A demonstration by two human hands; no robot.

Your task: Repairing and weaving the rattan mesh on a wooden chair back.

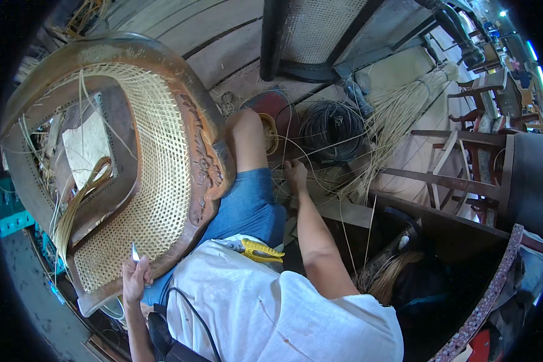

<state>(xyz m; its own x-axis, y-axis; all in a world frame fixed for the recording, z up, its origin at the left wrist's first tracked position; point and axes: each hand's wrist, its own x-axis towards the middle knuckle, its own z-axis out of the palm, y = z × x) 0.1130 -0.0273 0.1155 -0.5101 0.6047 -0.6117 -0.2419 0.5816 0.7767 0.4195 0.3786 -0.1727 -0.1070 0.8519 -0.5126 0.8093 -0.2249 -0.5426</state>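
A carved wooden chair frame (pixel 204 160) with woven cane webbing (pixel 163 151) leans against my left side and thigh. My left hand (pixel 137 279) is closed around a small knife (pixel 135 252), its bright blade pointing up beside the lower webbing. A bundle of cane strands (pixel 72 217) hangs over the frame's inner opening. My right hand (pixel 295 176) reaches forward, low beyond my knee, near loose cane strands. Its fingers are curled; what they hold, if anything, is too small to make out. Yellow-handled cutters (pixel 260 251) lie on my lap.
Ahead are a dark coil (pixel 332 130), a yellow-rimmed bowl (pixel 270 134) and a red round object (pixel 279 108). A long sheaf of cane (pixel 404 108) spreads on the right. Dark caned furniture (pixel 311 36) stands at the back, wooden chair frames (pixel 458 175) at right.
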